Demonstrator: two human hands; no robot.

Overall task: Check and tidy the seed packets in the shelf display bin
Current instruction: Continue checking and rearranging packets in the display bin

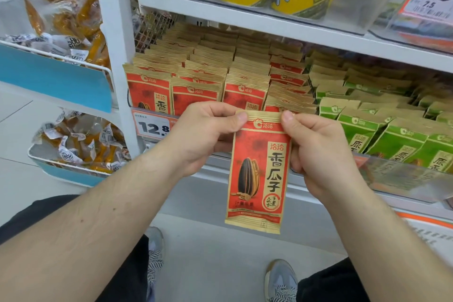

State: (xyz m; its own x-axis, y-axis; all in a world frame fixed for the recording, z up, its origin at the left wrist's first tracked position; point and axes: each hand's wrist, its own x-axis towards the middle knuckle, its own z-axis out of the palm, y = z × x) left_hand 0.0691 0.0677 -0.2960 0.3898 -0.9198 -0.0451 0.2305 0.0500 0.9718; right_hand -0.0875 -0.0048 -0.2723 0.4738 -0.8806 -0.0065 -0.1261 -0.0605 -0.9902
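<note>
Now the left hand [203,135] and right hand [316,152] pinch the top corners of one red packet [257,174], which hangs just before the bin [404,179]; it looks light, thin and crinkly, so its flat sealed edge seems the safest hold.

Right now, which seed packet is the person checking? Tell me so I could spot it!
Find the white shelf with rows of red packets beside green ones. In front of the red rows, the left hand and right hand pinch the top corners of one red packet. It alone hangs out of the bin, whole front showing.
</note>
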